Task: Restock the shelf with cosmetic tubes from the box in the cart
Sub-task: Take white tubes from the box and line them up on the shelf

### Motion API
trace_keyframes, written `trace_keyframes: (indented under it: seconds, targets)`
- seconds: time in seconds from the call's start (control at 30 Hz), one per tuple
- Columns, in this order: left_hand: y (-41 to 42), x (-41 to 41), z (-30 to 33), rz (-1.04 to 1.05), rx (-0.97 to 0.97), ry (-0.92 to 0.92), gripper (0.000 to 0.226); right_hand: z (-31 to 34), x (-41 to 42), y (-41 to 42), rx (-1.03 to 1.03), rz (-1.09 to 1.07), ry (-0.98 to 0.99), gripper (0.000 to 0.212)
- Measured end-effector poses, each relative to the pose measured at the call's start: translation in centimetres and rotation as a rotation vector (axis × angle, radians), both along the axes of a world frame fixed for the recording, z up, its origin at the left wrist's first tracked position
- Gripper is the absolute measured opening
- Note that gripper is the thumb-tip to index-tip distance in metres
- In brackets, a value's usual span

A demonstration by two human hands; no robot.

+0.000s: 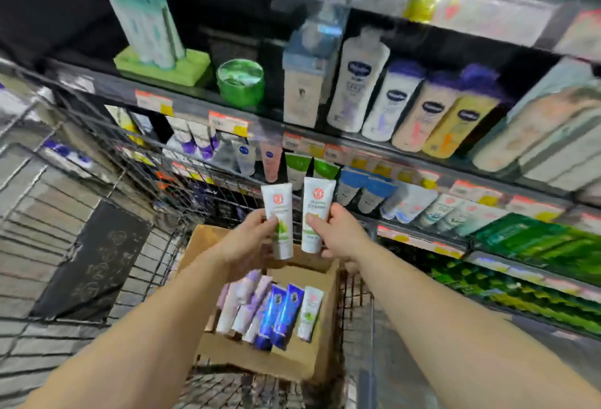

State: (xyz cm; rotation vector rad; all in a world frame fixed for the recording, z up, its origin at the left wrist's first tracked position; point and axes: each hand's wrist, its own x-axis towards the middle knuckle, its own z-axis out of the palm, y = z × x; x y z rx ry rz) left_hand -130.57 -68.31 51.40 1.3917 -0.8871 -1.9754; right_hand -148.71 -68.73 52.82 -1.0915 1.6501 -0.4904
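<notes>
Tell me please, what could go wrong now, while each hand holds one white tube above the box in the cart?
1. The left hand and right hand each pinch a white tube only near its middle, so one might slip and fall back into the cardboard box or through the wire cart.
2. The shelf ahead is crowded with similar white tubes, so these could possibly be placed in the wrong row.
</notes>
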Motion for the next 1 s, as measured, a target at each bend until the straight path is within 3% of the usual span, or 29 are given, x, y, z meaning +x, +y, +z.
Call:
trace_keyframes:
  seconds: [0.17, 0.33, 0.43, 0.53, 0.67, 0.8, 0.9, 1.0]
  targets:
    - [-1.8, -4.2, 7.3, -0.101, -0.123, 0.039, 0.015, 6.6, -4.6, 1.3, -0.096, -0.141, -0.062, 0.026]
    - [-2.4, -12.2, 13.4, -0.278, -0.287, -0.001, 0.036, 12.5, -12.7, 4.5, -0.226, -0.363, -0.177, 0.018]
    - [-1.5, -19.4, 16.6, -0.399, -0.4, -0.013, 0.036, 14.7, -19.6, 7.9, -0.245, -0.458, -0.252, 0.029]
    - [0.9, -28.1, 19.5, -0.541, -0.489, 0.034, 0.031, 17.4, -27.6, 12.4, -0.3, -0.537, -0.253, 0.02]
    - [6.3, -41.3, 22.7, -0.65, -0.583, 0.182, 0.055, 20.8, -39.2, 19.1, -0.386, -0.624, -0.132, 0.019]
    - [11.8, -55.0, 26.8, -0.666, -0.68, 0.255, 0.05, 25.1, -51.2, 26.6, -0.506, -0.724, 0.021, 0.031]
    - [15.2, -63.2, 29.1, -0.664, -0.729, 0.249, 0.005, 27.8, -58.0, 32.1, -0.604, -0.814, 0.05, 0.032]
    - [17.9, -69.4, 30.8, -0.698, -0.747, 0.258, 0.016, 28.9, -63.4, 36.2, -0.661, -0.874, 0.07, 0.032]
